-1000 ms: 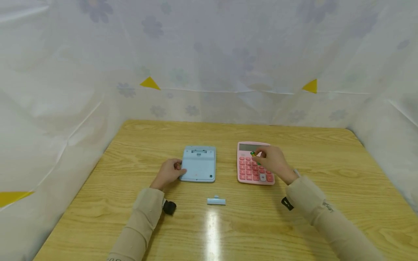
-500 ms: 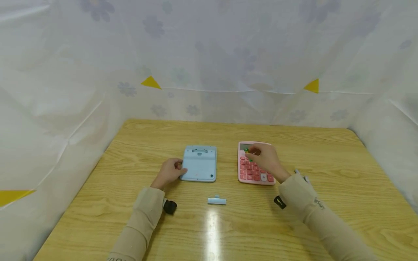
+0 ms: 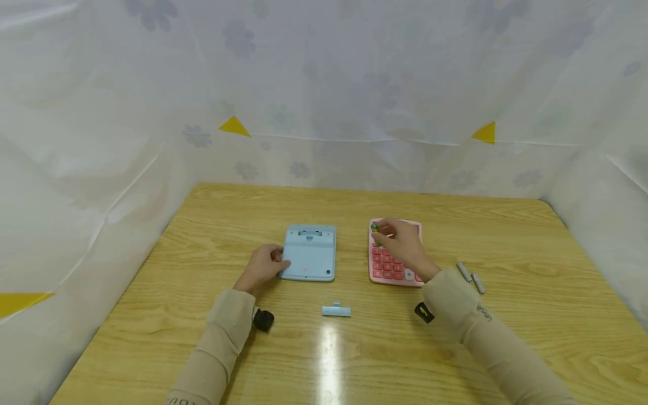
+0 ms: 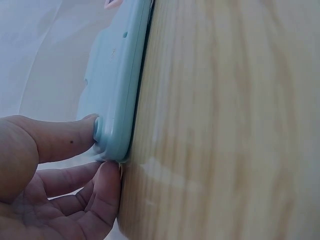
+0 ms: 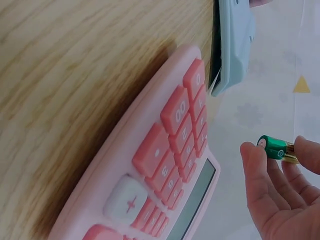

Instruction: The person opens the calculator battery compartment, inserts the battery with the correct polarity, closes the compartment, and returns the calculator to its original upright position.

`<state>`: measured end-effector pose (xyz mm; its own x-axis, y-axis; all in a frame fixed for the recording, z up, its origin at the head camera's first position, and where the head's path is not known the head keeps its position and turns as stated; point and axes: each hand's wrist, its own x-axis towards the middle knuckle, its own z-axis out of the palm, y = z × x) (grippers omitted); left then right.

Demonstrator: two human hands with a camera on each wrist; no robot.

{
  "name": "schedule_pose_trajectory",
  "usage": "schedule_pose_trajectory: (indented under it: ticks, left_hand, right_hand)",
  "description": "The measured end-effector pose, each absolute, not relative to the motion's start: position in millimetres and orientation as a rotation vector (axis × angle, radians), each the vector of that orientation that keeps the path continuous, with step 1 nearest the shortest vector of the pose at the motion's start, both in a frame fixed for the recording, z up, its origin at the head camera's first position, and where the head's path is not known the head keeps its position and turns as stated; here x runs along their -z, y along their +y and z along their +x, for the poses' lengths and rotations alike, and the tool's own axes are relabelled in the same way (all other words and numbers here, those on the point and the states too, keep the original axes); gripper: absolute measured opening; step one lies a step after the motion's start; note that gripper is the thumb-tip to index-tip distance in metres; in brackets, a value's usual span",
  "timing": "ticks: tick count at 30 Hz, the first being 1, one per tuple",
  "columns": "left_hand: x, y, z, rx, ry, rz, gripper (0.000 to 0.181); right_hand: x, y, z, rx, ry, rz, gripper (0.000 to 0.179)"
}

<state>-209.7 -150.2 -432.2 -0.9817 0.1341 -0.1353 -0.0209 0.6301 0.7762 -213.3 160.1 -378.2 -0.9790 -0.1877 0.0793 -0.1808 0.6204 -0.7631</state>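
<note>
A light blue calculator (image 3: 307,256) lies face down, the battery compartment (image 3: 310,233) near its far edge uncovered. My left hand (image 3: 263,266) pinches its left edge, the thumb on the back and curled fingers against the side, as the left wrist view shows. Over the upper left of a pink calculator (image 3: 387,264), my right hand (image 3: 405,243) pinches a green-and-gold battery (image 5: 274,147) between thumb and fingers. Whether a second battery is with it cannot be told. The right hand hides part of the pink calculator's display and keys.
A small light blue battery cover (image 3: 336,311) lies in front of the blue calculator. Two grey batteries, one a grey battery (image 3: 478,283) nearer me, rest right of the pink calculator. White floral sheeting (image 3: 324,95) surrounds the wooden table (image 3: 202,219).
My right hand has moved left with the battery, across the pink calculator towards the blue one. The two grey batteries have come out from behind the right arm. The left hand stays put.
</note>
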Motion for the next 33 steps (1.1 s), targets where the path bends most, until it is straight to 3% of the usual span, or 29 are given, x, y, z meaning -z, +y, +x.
schedule_pose_trajectory:
  ticks: [33]
  left_hand:
    - [432,-150,-208,-1.268,2.679,0.100,0.041]
  right_hand:
    - [380,115,-230,1.487,2.636,-0.275,0.024]
